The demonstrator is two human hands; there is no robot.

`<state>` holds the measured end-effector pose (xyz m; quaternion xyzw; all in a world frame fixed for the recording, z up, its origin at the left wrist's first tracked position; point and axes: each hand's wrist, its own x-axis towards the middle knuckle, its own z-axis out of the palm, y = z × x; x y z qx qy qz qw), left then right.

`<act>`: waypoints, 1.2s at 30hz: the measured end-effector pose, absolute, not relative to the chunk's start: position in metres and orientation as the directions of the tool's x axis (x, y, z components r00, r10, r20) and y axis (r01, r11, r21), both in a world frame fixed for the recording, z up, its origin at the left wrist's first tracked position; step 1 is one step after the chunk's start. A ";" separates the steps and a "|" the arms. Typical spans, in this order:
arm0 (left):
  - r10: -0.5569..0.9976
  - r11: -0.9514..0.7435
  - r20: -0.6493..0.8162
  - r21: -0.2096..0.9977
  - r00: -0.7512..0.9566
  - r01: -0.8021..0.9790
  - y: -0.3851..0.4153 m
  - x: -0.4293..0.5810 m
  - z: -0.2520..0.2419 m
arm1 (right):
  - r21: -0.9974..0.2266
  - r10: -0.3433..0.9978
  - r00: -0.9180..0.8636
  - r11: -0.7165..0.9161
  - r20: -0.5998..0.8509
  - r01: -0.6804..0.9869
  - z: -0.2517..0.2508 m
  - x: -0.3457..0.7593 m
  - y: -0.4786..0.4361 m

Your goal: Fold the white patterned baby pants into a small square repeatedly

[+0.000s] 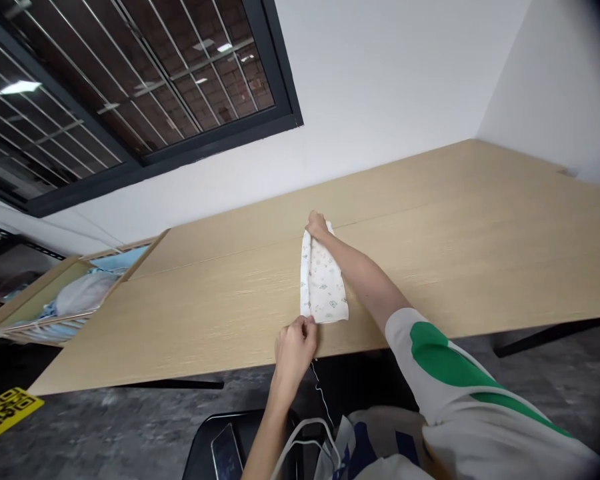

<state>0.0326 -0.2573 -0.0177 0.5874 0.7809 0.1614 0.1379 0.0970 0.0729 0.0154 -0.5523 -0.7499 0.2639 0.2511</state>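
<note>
A small white cloth (pixel 329 283) with a printed pattern lies lengthwise on the wooden table, its left edge folded over in a narrow strip. My left hand (pixel 295 343) pinches the near left corner of the cloth by the table's front edge. At the far end, my right hand (pixel 317 225) grips the top of the cloth, the arm stretched out along its right side. Between the two hands the folded edge runs fairly straight. The fingertips of my right hand are partly hidden.
The wooden table (pixel 455 227) runs along a white wall beneath a barred window (pixel 180 73). A wooden crib-like box (pixel 67 267) with blue and white fabric stands at the left. A phone (pixel 226 453) rests on a black chair (pixel 205 440) below, near a white cable (pixel 323 397).
</note>
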 end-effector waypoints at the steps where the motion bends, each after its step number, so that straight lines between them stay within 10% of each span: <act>1: 0.960 0.269 -0.024 0.375 -0.281 0.887 -0.258 0.030 -0.018 | -0.666 0.955 -0.281 0.273 0.099 0.694 0.017 0.096 0.068; 8: 0.930 0.367 -0.016 0.120 -0.368 0.922 -0.264 0.030 -0.016 | -0.617 0.902 -0.381 0.420 0.203 0.666 0.024 0.102 0.055; 13: 0.931 0.195 0.291 0.112 -0.220 0.974 -0.275 0.038 -0.025 | -0.595 0.795 -0.539 0.583 0.278 0.554 0.023 0.102 0.038; 17: 0.868 -0.140 0.490 0.092 0.077 0.986 -0.283 0.051 -0.045 | -0.560 0.555 -0.779 0.760 0.293 0.331 0.012 0.109 -0.020; 24: 0.893 -0.123 0.438 0.010 0.106 0.992 -0.292 0.074 -0.078 | -0.518 -0.038 -0.965 0.838 0.259 -0.171 -0.030 0.150 -0.123; 36: 0.892 -0.100 0.447 0.048 0.068 0.994 -0.291 0.074 -0.083 | -0.300 0.151 -0.979 0.948 0.140 0.104 -0.080 0.146 -0.028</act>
